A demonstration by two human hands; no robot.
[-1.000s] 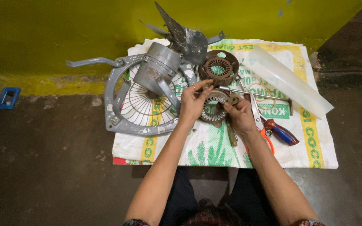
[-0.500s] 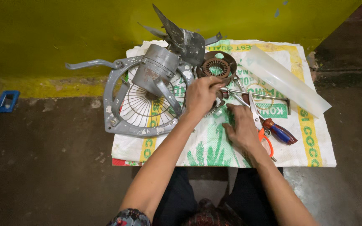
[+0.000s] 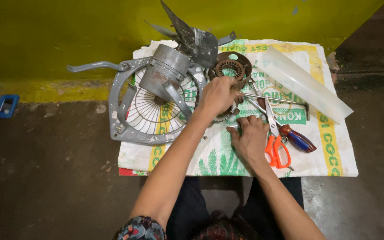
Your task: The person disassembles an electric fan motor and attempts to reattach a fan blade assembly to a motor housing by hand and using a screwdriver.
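My left hand is closed over a round, rusty motor part lying on the printed sack; most of the part is hidden under the hand. My right hand lies palm down on the sack just below it, fingers apart, fingertips close to the part's lower edge. A second round part with copper windings sits just beyond my left hand. Orange-handled scissors and a screwdriver with a red and blue handle lie right of my right hand.
A grey fan frame with a wire guard, its motor housing and metal blades fill the sack's left and back. A translucent white plastic cover and thin metal rods lie right. A yellow wall is behind; a small blue object sits left.
Both hands were on the round motor part. My right hand has let go and dropped onto the sack nearer me, while my left hand stays closed over the part.
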